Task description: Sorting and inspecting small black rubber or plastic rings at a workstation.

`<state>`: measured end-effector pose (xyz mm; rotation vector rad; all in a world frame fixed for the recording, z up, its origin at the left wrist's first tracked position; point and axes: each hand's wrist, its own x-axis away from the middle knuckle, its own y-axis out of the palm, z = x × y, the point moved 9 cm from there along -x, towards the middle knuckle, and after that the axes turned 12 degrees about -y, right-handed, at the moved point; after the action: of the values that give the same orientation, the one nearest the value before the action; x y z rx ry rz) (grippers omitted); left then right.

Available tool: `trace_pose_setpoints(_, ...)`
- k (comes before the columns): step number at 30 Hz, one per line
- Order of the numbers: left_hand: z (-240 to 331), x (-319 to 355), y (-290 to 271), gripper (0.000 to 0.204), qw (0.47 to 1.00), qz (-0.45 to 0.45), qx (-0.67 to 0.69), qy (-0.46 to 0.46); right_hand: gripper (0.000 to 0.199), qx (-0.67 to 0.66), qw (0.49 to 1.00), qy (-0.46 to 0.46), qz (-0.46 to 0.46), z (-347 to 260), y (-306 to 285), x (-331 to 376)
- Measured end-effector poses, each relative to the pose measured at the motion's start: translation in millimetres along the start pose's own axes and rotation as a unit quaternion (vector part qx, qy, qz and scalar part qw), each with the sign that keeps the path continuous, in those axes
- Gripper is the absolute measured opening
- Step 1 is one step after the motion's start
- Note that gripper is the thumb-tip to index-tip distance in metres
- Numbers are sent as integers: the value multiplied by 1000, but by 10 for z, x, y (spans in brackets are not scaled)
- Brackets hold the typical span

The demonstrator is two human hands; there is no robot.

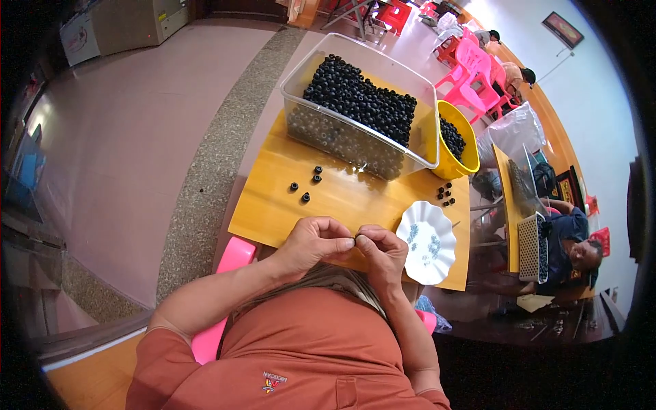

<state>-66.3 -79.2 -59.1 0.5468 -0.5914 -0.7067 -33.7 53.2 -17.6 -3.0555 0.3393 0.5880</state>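
My left hand [316, 244] and my right hand [383, 254] meet at the near edge of a wooden table [273, 205]. Thumb and forefinger of each are pinched together, tip to tip, around a small dark part [356, 237], mostly hidden by the fingers. Several small black round pieces with a hole, such as one black piece [305, 197], lie on the table beyond my left hand. Right beside my right hand is a white scalloped dish [445, 239] holding small grey-blue bits, too fine to make out.
A clear plastic bin [294, 89] full of black pieces stands at the table's back, next to a yellow bucket [468, 147] of more. Several black pieces [447, 193] lie before the bucket. A co-worker [574, 239] sits at the right behind a white basket [529, 249]. Pink chairs [471, 75] stand farther off.
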Motion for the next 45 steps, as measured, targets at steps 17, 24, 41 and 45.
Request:
trace_pose_setpoints(17,-11,26,-29,14,999,36,11,19,6,87,993,-68,-47,-141,95,7)
trace_pose_setpoints(24,12,52,-21,14,997,49,33,40,7,72,994,-71,-39,-152,140,43)
trace_pose_setpoints(41,-3,52,11,13,997,44,41,46,9,22,997,-77,22,-106,74,86)
trace_pose_setpoints(45,-46,40,-12,14,996,37,68,48,9,27,997,-74,12,-100,91,90)
